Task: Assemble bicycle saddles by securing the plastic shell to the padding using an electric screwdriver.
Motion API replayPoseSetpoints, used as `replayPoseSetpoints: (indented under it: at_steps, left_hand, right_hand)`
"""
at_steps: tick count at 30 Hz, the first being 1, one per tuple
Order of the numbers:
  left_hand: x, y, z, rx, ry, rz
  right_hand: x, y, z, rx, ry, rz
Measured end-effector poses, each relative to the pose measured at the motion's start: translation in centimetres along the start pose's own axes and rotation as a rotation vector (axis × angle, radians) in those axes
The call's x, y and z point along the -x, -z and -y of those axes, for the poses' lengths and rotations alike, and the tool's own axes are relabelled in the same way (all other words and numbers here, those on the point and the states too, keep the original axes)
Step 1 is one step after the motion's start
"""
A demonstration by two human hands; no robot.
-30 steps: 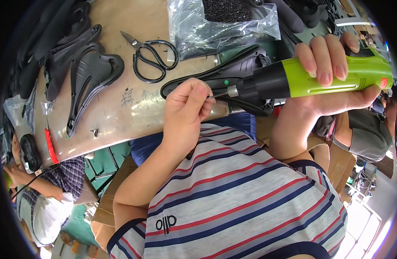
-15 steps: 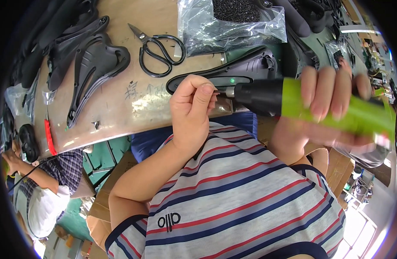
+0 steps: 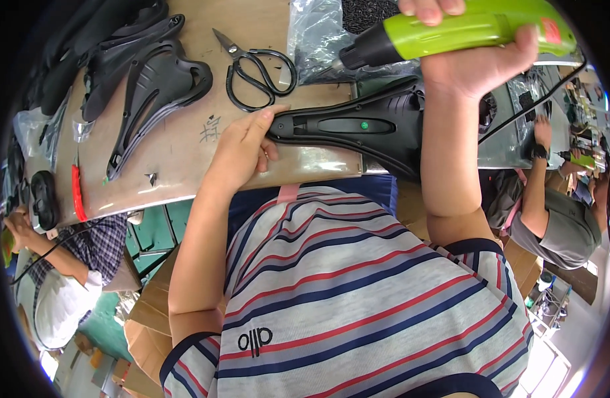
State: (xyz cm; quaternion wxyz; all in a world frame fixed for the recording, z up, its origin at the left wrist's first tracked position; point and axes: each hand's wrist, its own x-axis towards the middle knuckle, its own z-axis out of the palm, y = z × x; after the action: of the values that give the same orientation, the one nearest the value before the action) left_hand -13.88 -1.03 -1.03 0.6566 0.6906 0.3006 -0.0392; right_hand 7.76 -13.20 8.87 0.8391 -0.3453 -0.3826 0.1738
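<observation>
L hand (image 3: 242,149) pinches the bike seat (image 3: 358,129) nose to steady it; R hand (image 3: 481,60) fist-grips green power screwdriver (image 3: 451,30) lifted clear, far right.

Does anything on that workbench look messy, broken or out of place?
Nothing looks damaged or spilled. The left hand steadies a black saddle shell that overhangs the bench edge, while the right hand holds a green power tool raised above it. Scissors lie open nearby.
</observation>
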Motion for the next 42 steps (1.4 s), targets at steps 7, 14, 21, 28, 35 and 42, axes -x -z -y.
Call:
replayPoseSetpoints:
  at_steps: [7, 14, 21, 28, 35, 42]
  left_hand:
    - [0.3, -2.0, 0.6, 0.038, -0.032, -0.158]
    - [0.5, -3.2, 1.2, -0.340, -0.307, -0.381]
    - [0.5, -3.2, 1.3, -0.306, -0.386, -0.366]
    - [0.8, -3.4, 0.1, -0.365, -0.275, -0.368]
    - [0.3, -3.8, 0.7, -0.530, -0.350, -0.465]
    - [0.1, -4.1, 0.8, -0.571, -0.363, -0.496]
  right_hand:
    - [0.8, -0.5, -2.2, -0.112, -0.122, 0.021]
    - [1.5, -0.9, -2.1, -0.220, -0.109, 0.053]
    - [1.4, -1.2, -1.1, -0.008, -0.115, 0.020]
    - [1.6, -1.6, -1.3, -0.124, -0.133, 0.025]
    - [2.0, -1.9, -1.6, -0.233, -0.149, 0.090]
    - [1.8, -2.5, -1.9, -0.317, -0.194, 0.114]
